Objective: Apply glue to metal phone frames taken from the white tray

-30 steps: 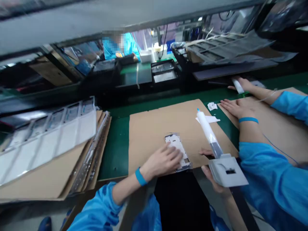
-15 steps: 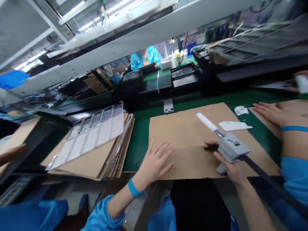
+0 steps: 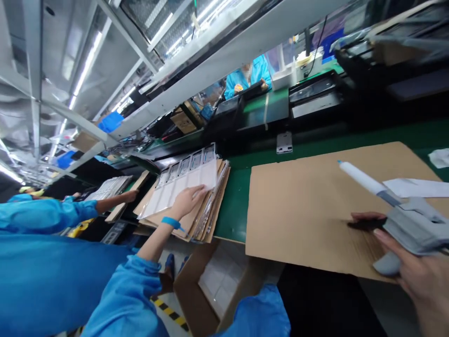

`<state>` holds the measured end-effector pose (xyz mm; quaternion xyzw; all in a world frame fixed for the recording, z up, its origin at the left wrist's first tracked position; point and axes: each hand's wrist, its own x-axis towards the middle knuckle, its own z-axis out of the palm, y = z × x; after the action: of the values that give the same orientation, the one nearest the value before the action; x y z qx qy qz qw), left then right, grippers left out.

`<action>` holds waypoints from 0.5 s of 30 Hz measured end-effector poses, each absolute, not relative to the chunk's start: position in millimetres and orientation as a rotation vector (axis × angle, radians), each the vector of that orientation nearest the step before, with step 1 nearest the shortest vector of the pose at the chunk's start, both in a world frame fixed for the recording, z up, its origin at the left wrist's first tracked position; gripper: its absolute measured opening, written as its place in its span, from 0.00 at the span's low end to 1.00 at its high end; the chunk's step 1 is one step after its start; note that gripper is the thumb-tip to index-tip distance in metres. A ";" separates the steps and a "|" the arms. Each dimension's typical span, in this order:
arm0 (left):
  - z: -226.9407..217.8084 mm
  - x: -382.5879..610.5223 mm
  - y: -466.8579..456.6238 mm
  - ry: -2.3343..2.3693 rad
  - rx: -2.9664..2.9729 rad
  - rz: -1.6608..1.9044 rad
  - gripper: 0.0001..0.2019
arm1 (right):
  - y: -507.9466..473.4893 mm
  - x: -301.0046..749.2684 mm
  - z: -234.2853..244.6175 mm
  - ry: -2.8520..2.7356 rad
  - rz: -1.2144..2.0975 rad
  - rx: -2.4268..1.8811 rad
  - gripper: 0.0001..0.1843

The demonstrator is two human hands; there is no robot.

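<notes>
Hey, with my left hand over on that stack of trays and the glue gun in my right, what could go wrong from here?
1. The dispenser gun in your right hand points its nozzle over the cardboard sheet while you look left; it might drip or smear.
2. Your left hand rests on the top tray of an uneven stack near the bench edge; pulling could drag the lower ones off, toward the open box.
</notes>
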<state>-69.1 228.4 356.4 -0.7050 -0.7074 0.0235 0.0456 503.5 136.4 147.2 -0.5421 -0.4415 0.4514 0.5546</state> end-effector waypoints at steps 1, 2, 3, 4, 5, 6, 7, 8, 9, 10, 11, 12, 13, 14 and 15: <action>357.1 -72.5 228.7 -2.164 -2.128 0.090 0.30 | 138.9 503.8 144.9 -1.007 1.085 -1.279 0.31; 358.1 -75.5 227.2 -2.168 -2.092 0.106 0.30 | 140.8 504.2 142.1 -0.990 1.100 -1.279 0.33; 359.7 -78.8 224.6 -2.173 -2.051 0.122 0.31 | 142.1 504.6 139.0 -0.990 1.110 -1.279 0.33; 361.9 -82.5 221.6 -2.182 -2.012 0.142 0.31 | 142.6 504.9 136.0 -0.995 1.106 -1.282 0.34; 364.3 -86.4 218.9 -2.195 -1.982 0.166 0.32 | 142.3 504.9 133.6 -0.998 1.100 -1.285 0.34; 366.8 -90.3 216.7 -2.208 -1.961 0.193 0.32 | 141.3 504.6 132.3 -1.000 1.098 -1.285 0.34; 368.8 -93.5 215.2 -2.223 -1.946 0.217 0.31 | 139.9 504.1 132.2 -1.000 1.097 -1.281 0.34; 370.1 -95.8 214.4 -2.236 -1.935 0.234 0.31 | 138.2 503.6 133.4 -0.997 1.102 -1.269 0.34; 370.5 -96.9 214.2 -2.250 -1.923 0.240 0.30 | 136.7 503.2 135.6 -0.995 1.105 -1.258 0.34; 369.9 -96.8 214.7 -2.261 -1.912 0.233 0.31 | 135.6 503.0 138.3 -0.998 1.107 -1.247 0.34; 368.4 -95.7 216.0 -2.268 -1.908 0.217 0.31 | 135.3 503.1 141.0 -1.006 1.102 -1.236 0.35; 366.3 -93.8 217.8 -2.267 -1.918 0.197 0.32 | 135.8 503.3 143.2 -1.016 1.089 -1.227 0.36; 363.8 -91.3 220.1 -2.254 -1.948 0.177 0.32 | 137.2 503.2 144.5 -1.026 1.069 -1.221 0.36; 361.0 -88.0 222.3 -2.225 -1.996 0.162 0.34 | 138.9 502.4 144.9 -1.029 1.049 -1.214 0.36; 358.4 -84.1 223.9 -2.183 -2.057 0.145 0.36 | 140.4 500.6 144.5 -1.027 1.027 -1.208 0.36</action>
<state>-84.1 223.9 358.4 -0.6833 -0.7252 0.0483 0.0692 500.6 140.4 144.5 -0.5181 -0.4405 0.4406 0.5860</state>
